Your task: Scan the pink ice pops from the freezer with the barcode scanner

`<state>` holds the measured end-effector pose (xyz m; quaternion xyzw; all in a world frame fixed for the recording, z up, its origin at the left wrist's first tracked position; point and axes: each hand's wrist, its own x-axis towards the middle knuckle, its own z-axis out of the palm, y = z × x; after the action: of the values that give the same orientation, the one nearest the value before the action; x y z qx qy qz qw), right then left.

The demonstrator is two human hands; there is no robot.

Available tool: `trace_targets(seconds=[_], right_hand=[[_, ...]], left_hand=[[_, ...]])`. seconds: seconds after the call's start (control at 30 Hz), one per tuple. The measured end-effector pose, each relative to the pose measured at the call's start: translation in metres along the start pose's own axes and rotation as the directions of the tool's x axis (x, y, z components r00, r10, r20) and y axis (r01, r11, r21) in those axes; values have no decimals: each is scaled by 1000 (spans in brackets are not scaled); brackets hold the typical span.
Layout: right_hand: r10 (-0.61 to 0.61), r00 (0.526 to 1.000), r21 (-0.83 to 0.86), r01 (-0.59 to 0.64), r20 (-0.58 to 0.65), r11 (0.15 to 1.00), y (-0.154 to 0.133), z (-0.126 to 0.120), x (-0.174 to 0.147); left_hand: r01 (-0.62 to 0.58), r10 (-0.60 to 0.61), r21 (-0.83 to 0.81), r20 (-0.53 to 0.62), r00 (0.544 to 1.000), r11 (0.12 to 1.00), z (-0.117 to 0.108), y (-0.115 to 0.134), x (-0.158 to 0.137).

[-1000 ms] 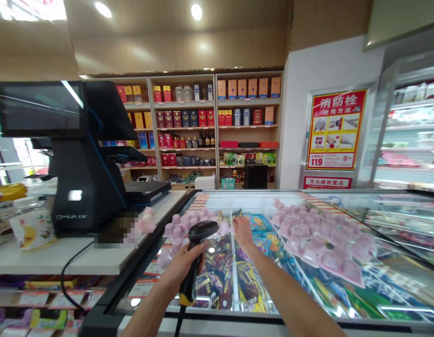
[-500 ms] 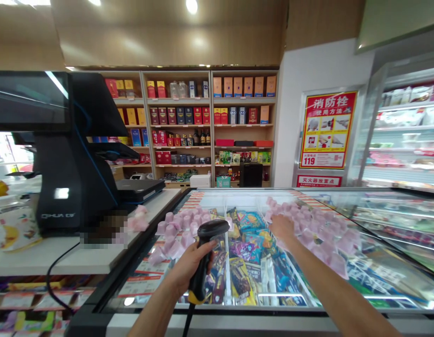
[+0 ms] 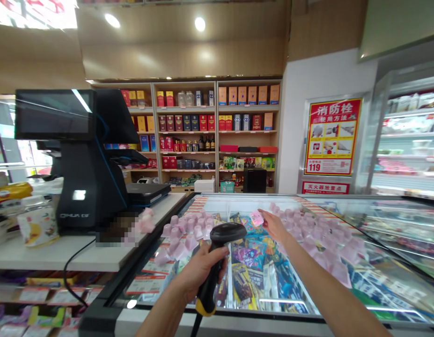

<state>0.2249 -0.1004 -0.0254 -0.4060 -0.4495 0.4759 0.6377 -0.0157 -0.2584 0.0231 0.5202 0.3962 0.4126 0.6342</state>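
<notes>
My left hand [image 3: 202,269] grips the handle of a black barcode scanner [image 3: 226,232] with a yellow base, held over the glass lid of a chest freezer [image 3: 234,312]. My right hand [image 3: 274,225] is raised above the lid and holds a small pink jelly cup [image 3: 256,218] with its label side toward the scanner. Several more pink cups [image 3: 315,236] lie on the glass to the right, and another group of pink cups [image 3: 187,229] lies to the left.
A black checkout terminal [image 3: 83,159] stands on the white counter [image 3: 44,255] at left, with snack bags [image 3: 36,227] beside it. Wall shelves [image 3: 217,131] hold boxed goods. A red fire poster [image 3: 332,135] and an upright cooler [image 3: 409,135] are at right.
My right hand moved from the freezer's middle to the pink cups on the right, took one, and lifted it toward the scanner. The scanner in my left hand rose a little.
</notes>
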Motion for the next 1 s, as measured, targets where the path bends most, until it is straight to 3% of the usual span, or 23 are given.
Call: trace_targets(seconds=[0.1, 0.23, 0.33, 0.57, 0.67, 0.87, 1.0], right_hand=[[7, 1000, 12, -7, -8, 1000, 0, 1, -1], [-96, 995, -231, 86, -34, 969, 7, 6, 1], [-193, 980, -434, 151, -53, 888, 22, 18, 5], [-286, 931, -795, -9, -229, 606, 47, 49, 31], [-301, 931, -838, -10, -207, 545, 56, 63, 43], [-213, 975, -832, 67, -62, 551, 75, 93, 54], [-258, 963, -863, 69, -73, 501, 60, 70, 49]], left_hand=[[14, -15, 44, 17, 1000, 999, -1, -2, 1], [-38, 42, 55, -69, 997, 998, -12, -3, 5], [-78, 85, 64, -112, 990, 995, -23, -3, 11], [-92, 120, 121, -254, 960, 988, -40, 2, 36], [-83, 113, 116, -283, 952, 990, -44, 1, 42], [-81, 103, 88, -294, 950, 993, -52, -6, 40], [-55, 78, 96, -255, 964, 994, -50, -9, 39]])
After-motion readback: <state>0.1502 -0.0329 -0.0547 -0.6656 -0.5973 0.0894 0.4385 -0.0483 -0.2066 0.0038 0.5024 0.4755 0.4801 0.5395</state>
